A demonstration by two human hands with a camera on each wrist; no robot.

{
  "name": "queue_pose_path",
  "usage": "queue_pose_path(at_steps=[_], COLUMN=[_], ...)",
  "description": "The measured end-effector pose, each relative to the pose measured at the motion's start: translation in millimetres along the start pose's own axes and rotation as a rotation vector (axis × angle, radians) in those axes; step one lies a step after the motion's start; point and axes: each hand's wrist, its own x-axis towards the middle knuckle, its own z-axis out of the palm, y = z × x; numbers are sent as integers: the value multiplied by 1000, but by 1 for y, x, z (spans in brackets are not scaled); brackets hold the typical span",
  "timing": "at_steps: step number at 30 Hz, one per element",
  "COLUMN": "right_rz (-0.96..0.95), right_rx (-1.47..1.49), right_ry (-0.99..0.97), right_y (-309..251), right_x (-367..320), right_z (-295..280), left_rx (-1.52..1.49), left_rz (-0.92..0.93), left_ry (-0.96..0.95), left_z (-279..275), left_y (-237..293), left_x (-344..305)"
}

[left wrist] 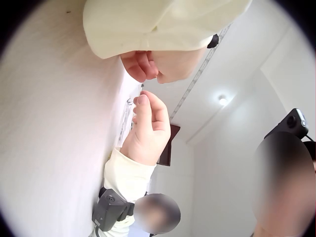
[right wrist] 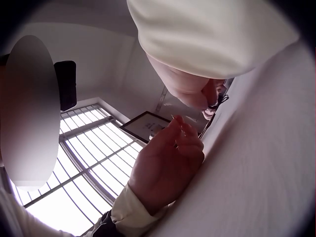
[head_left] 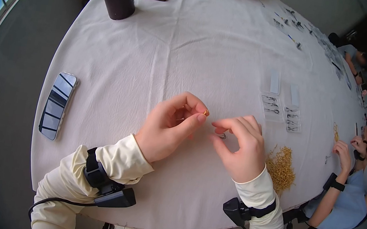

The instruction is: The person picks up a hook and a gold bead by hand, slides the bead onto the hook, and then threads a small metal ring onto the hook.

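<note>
Left hand: A person's left hand [head_left: 170, 126] pinches a tiny gold-coloured piece [head_left: 206, 113], the grip pressed together at thumb and forefinger.
Right hand: The right hand [head_left: 242, 147] is poised just beside it, thumb and forefinger curved with a gap between; whether this grip holds the dark, looped wire piece [head_left: 223, 136] showing there cannot be told.
Gold piece: Held over the white-clothed desk [head_left: 116, 57], left of the right fingertips and slightly farther from the body; its long axis is too small to read.
Right flank: A tangled heap of slim gold-coloured strands [head_left: 282, 169] sits near the right wrist, two clear plastic boxes [head_left: 275, 83] beyond.
Edges: The desk's near hem runs below the hands; white cloth stretches ahead.
</note>
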Motion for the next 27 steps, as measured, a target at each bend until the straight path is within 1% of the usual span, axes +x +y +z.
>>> queue_pose_path(at_steps=[2, 3, 4, 6, 8, 10, 11, 13, 14, 16, 17, 19, 22, 27], right_rz=[1, 25, 26, 61, 47, -6, -3, -57, -56, -37, -36, -25, -43, -40], right_rx=[139, 199, 197, 85, 60, -7, -6, 6, 7, 31, 31, 37, 52, 73], right_ry=[-55, -5, -6, 52, 30, -146, -146, -256, -256, -293, -293, -282, -274, -280], right_y=[-7, -4, 1, 13, 23, 28, 28, 27, 26, 26, 26, 28, 30, 28], right_x=[1, 2, 3, 5, 4, 3, 2, 0, 0, -1, -2, -2, -2, -2], right_z=[2, -1, -7, -20, -29, -35, -35, -34, -33, -30, -28, -24, -20, -18], left_rx=[50, 76, 74, 180, 204, 351, 351, 585, 585, 859, 859, 935, 968, 964], left_rz=[55, 125, 124, 189, 184, 210, 208, 140, 139, 328, 328, 470, 529, 526], left_ry=[174, 198, 197, 227, 220, 189, 187, 78, 78, -79, -80, -185, -189, -178], left_z=[-1, -4, -6, -10, -10, -11, -11, -9, -9, -10, -9, -9, -7, -7], left_y=[2, 3, 2, 0, 0, -4, -2, 9, 10, 10, 8, 0, -3, -3], left_x=[0, 1, 3, 5, 6, 8, 7, 5, 5, 6, 6, 8, 7, 7])
